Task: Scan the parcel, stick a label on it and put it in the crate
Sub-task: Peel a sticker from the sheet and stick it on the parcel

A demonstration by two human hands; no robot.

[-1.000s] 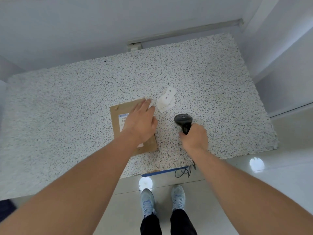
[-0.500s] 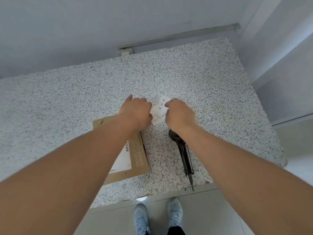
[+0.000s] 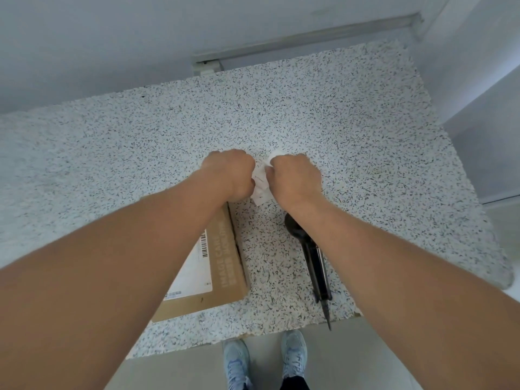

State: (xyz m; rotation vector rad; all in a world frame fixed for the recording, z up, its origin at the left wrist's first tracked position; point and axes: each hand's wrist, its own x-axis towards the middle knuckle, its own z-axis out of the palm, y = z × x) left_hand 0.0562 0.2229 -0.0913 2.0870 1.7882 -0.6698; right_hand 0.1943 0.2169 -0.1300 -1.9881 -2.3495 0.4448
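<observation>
A flat brown cardboard parcel (image 3: 222,266) with a white barcode label lies on the speckled table (image 3: 351,136), partly under my left forearm. Beyond it, my left hand (image 3: 229,175) and my right hand (image 3: 294,178) are both closed on a strip of white paper labels (image 3: 260,182) between them, just above the table. The black handheld scanner (image 3: 312,254) lies on the table under my right forearm, its cable running off the front edge. No crate is in view.
A grey wall with a metal rail (image 3: 309,35) backs the table. The table's right edge (image 3: 478,220) drops to a pale floor. My shoes (image 3: 264,361) stand at the table's front edge.
My right hand let go of the scanner, which now lies on the table. My left hand left the parcel. Both hands moved to the labels and closed on them.
</observation>
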